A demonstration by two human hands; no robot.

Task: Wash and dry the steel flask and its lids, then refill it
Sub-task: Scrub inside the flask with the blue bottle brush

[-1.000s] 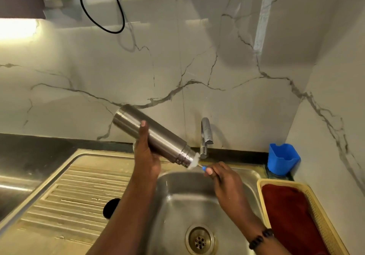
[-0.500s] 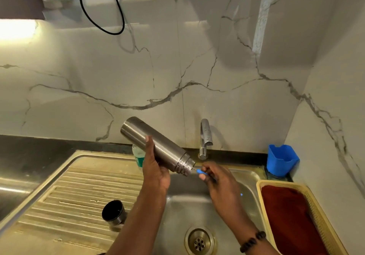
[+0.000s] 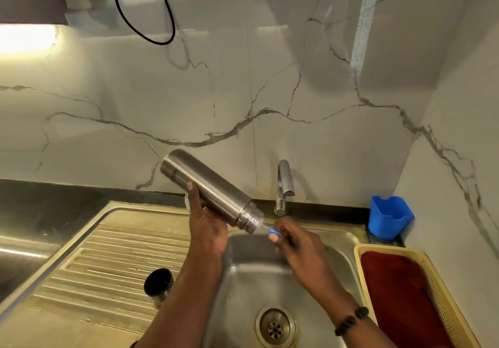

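The steel flask (image 3: 209, 189) is gripped around its body by the left hand (image 3: 208, 226) and is held tilted over the sink (image 3: 343, 242), its open threaded mouth pointed down and to the right, just in front of the tap (image 3: 284, 185). A thin blue-handled brush (image 3: 272, 230) is pinched in the fingers of the right hand (image 3: 294, 242), its tip just at the mouth. Compared with a second ago, the white foam seen at the mouth is gone, and the flask has been lowered slightly; half a second ago it sat much as it does now. The inside scrubbing is therefore judged to be nearly done, with rinsing likely next. One dark-lined lid (image 3: 158, 284) stands on the drainboard (image 3: 89, 272), still to be dried.
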